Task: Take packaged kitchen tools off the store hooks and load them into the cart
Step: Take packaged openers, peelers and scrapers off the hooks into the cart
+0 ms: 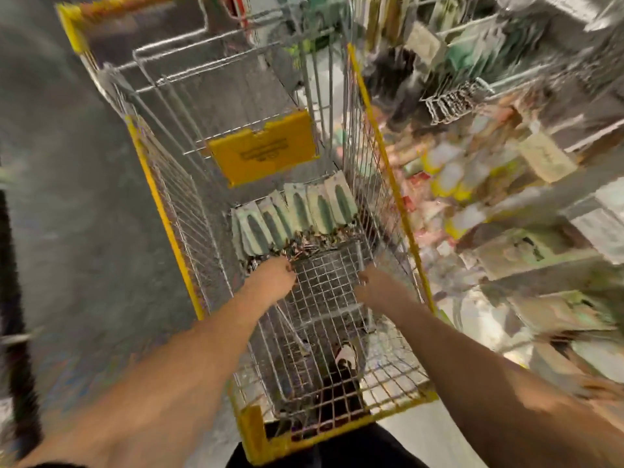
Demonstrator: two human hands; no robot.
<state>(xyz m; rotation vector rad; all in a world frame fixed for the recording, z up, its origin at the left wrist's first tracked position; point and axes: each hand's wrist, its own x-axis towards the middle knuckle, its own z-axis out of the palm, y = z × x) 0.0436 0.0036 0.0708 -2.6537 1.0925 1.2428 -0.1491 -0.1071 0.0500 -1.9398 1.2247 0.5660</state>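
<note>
A wire shopping cart [162, 211] with yellow edging fills the middle of the blurred view. Several green-and-white packaged kitchen tools [293, 214] lie side by side in a row on the cart floor. Both my arms reach down into the basket. My left hand [273, 282] is at the near left end of the row, its fingers curled down by the packages' lower edges. My right hand [371, 285] sits at the right on the wire floor, a little apart from the row. Blur hides what either hand holds.
Store shelves and hooks [472, 96] with hanging packaged goods run along the right of the cart. A yellow child-seat flap [263, 150] stands at the cart's far end. Grey floor [67, 231] lies to the left. My shoe [344, 359] shows through the cart's wire.
</note>
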